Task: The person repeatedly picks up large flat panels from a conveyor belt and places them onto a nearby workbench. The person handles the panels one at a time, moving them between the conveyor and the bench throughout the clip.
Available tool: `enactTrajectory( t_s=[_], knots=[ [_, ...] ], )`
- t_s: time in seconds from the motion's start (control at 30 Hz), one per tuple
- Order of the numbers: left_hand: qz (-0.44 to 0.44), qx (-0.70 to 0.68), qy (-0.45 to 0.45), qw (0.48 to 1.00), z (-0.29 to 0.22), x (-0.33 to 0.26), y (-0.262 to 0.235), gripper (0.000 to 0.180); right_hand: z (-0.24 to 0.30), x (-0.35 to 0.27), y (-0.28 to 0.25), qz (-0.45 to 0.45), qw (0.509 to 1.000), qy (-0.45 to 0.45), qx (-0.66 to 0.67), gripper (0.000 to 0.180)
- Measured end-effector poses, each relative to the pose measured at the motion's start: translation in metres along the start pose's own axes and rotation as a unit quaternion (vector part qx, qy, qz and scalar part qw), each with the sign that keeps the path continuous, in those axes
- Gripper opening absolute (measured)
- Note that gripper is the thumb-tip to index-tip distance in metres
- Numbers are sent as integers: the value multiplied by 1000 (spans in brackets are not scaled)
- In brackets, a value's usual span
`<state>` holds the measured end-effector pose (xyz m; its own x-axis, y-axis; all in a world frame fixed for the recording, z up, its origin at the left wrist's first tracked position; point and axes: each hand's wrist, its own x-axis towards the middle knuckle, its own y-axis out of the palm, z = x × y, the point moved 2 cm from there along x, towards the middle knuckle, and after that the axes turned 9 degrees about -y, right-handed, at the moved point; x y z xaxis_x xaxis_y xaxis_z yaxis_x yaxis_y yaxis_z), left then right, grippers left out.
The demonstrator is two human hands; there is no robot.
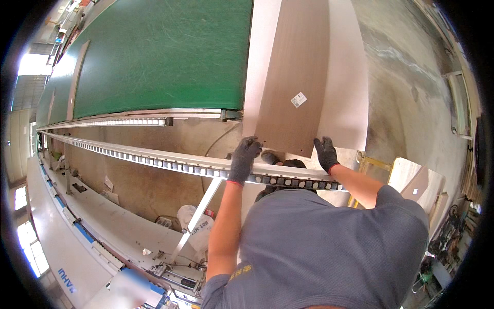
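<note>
A long brown wood-grain panel (pixel 296 67) with a white label (pixel 298 99) lies lengthwise ahead of me on a wider pale sheet (pixel 347 77). Both my hands wear dark gloves with red cuffs. At the panel's near left corner is my left hand (pixel 246 154), fingers bent and slightly apart; whether it touches the edge is hard to tell. Beside the near right corner, my right hand (pixel 326 153) has its fingers raised and apart, with nothing visible in it.
Between my body and the panel runs a metal roller rail (pixel 170 160). A green conveyor belt (pixel 170 56) fills the far left. On the right, a yellow frame (pixel 371 167) stands near more boards (pixel 417 177). A pale machine (pixel 67 226) is at lower left.
</note>
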<state>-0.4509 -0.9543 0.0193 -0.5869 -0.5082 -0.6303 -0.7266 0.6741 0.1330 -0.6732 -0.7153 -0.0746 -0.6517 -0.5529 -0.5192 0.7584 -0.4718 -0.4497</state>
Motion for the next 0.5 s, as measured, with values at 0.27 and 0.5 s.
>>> enactTrajectory(
  t_s=[0.27, 0.5],
  knots=[
    [-257, 219, 144, 930, 3, -10, -8, 49, 46, -13, 31, 234, 806, 190, 510, 55],
    [-39, -415, 76, 906, -47, -44, -9, 46, 175, -72, 43, 313, 821, 100, 466, 41]
  ],
)
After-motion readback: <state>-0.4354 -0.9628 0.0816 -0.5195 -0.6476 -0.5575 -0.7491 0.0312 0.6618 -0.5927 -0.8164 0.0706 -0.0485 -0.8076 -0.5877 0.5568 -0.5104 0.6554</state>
